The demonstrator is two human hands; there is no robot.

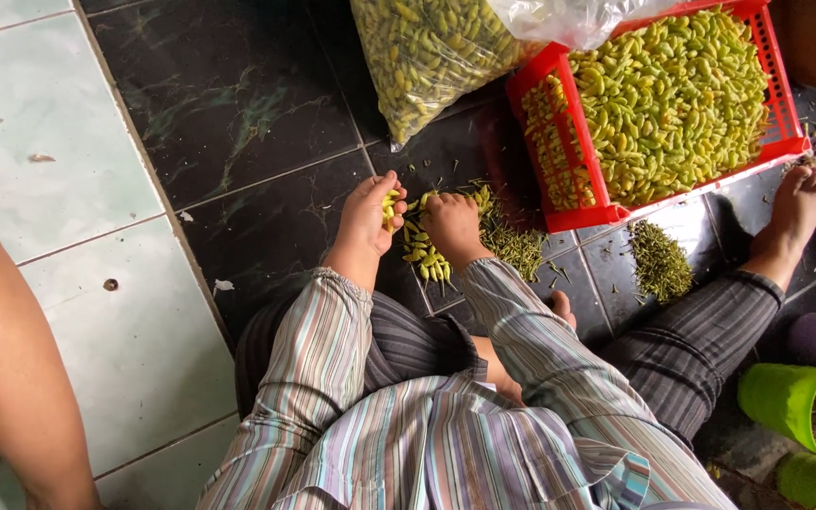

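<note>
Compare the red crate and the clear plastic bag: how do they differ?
The red crate is rigid, with slotted walls; the plastic bag is soft and see-through. The crate stands open-topped with its chillies heaped in plain view; the bag lies slumped on the dark tiles with its load seen through the film. The crate is at the right, the bag left of it and touching it. Both hold small yellow-green chillies.

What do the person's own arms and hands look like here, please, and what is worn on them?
Both arms wear long, loose sleeves of thin striped fabric in grey, pink, teal and brown, gathered at the wrists. The left hand and right hand are bare: no gloves or rings visible.
</note>
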